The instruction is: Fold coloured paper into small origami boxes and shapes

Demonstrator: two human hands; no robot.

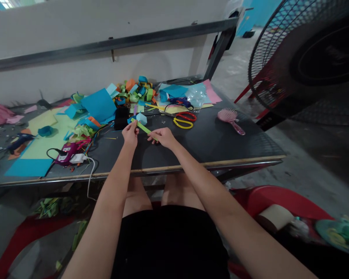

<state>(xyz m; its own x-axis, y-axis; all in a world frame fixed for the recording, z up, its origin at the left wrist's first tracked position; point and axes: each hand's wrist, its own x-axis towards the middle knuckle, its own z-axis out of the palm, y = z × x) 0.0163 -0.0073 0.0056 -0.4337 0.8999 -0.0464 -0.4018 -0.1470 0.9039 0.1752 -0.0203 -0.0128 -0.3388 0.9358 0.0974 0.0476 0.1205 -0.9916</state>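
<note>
A narrow light-green paper strip [143,127] is stretched between my two hands above the dark table. My left hand [130,133] pinches its upper left end, and my right hand [163,138] pinches the lower right end. Just beyond the strip lies a pale blue folded paper piece [141,118] with darker blue paper beside it. Left of these sits a black phone [121,118]. Scissors with one red and one yellow handle loop [184,123] rest to the right of my hands.
Coloured paper loops [139,91] are heaped at the back. A blue glue gun [181,102] lies near paper sheets. A pink hairbrush [229,119] is at right, and a purple power strip [68,154] with cables at left. A large fan [279,58] stands beyond the table's right end.
</note>
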